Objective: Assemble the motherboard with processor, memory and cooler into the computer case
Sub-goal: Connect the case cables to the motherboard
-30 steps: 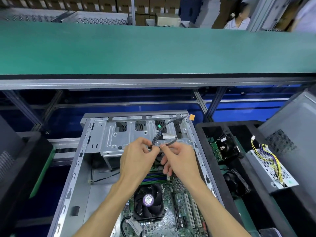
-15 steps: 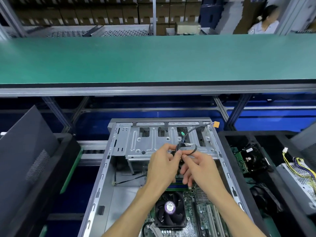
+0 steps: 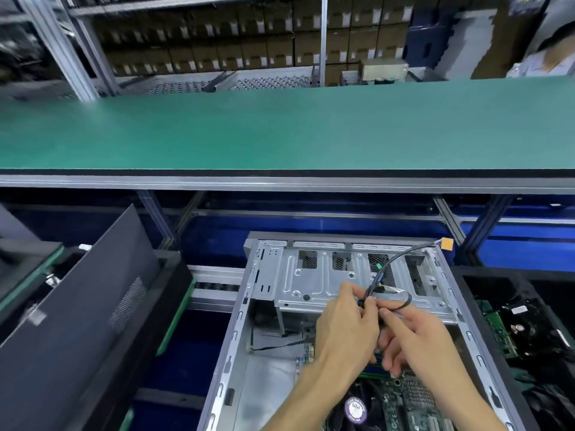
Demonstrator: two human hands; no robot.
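An open grey computer case (image 3: 239, 325) lies flat in front of me, its drive cage (image 3: 323, 275) at the far end. The green motherboard (image 3: 413, 399) sits inside at the near end, with a black cooler fan (image 3: 356, 409) bearing a purple label. A black cable (image 3: 395, 259) runs from an orange connector (image 3: 447, 244) at the case's far right corner down to my hands. My left hand (image 3: 345, 325) pinches the cable above the drive cage. My right hand (image 3: 417, 337) pinches its looped end just beside the left.
A dark grey side panel (image 3: 77, 306) leans in a black tray on the left. Another black tray on the right holds a green board with a fan (image 3: 516, 328). A green conveyor belt (image 3: 280, 129) crosses above, with a person (image 3: 550, 51) behind it.
The view has swung left and up, so the case now sits further right and lower. Both hands keep their hold on the cable over the drive cage.
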